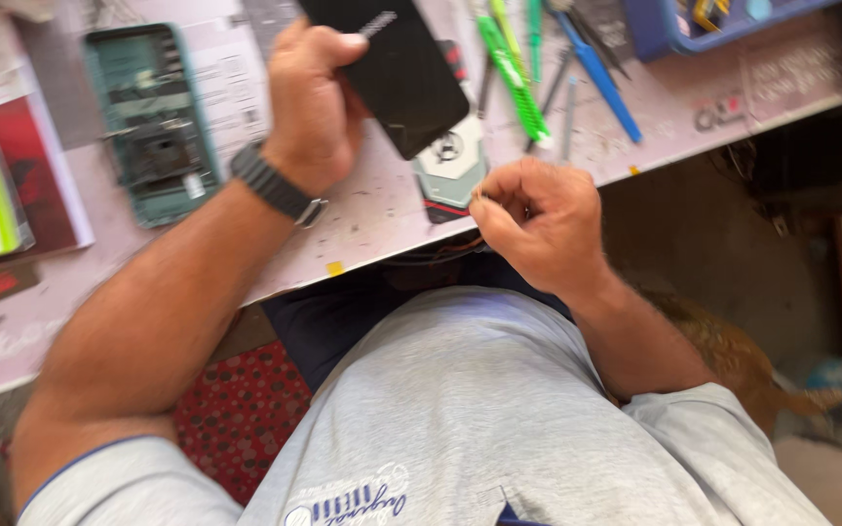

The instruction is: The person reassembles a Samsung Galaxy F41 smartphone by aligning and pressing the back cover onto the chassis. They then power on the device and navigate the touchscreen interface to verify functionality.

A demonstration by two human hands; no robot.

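Note:
My left hand [312, 102] grips a black smartphone [397, 73] by its left edge, holding it tilted above the pale work mat [363, 209]. A dark watch band circles that wrist. My right hand [538, 219] hovers at the table's near edge with thumb and fingers pinched together; whatever sits between them is too small and blurred to make out. Under the phone lies a grey, red and white phone case [448, 170].
An opened teal phone body [153, 122] lies at the left of the mat. Green and blue hand tools [518, 73] lie at the back, a blue tray [684, 24] behind them. Red and white packages [12, 175] sit far left. Red patterned cloth lies below the table.

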